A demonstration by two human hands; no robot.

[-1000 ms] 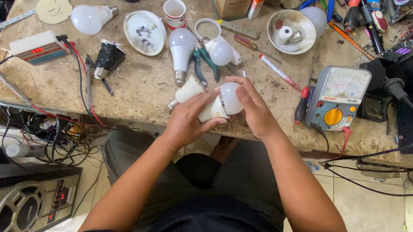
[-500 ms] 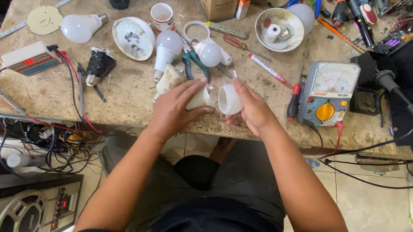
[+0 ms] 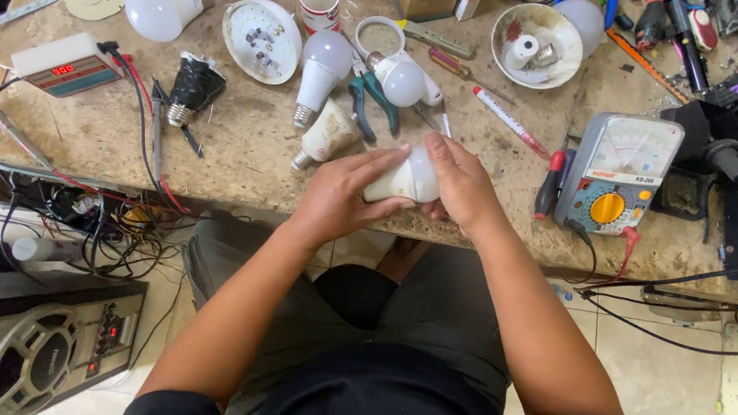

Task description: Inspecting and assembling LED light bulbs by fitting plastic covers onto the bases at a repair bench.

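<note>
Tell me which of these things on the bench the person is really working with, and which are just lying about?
In hand:
white bulb, gripped by both the left hand and the right hand

Lying about:
bulb base just beyond the left fingers
pliers
multimeter
red marker
small cup
white bowl
workbench under them all

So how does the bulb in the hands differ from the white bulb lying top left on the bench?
The held bulb is gripped between the left hand and the right hand at the bench's near edge; the top-left bulb lies untouched on the bench. The held bulb's base is hidden by fingers; the top-left bulb shows its metal screw base, pointing right. The top-left bulb's globe looks rounder and wider. Both are white.
</note>
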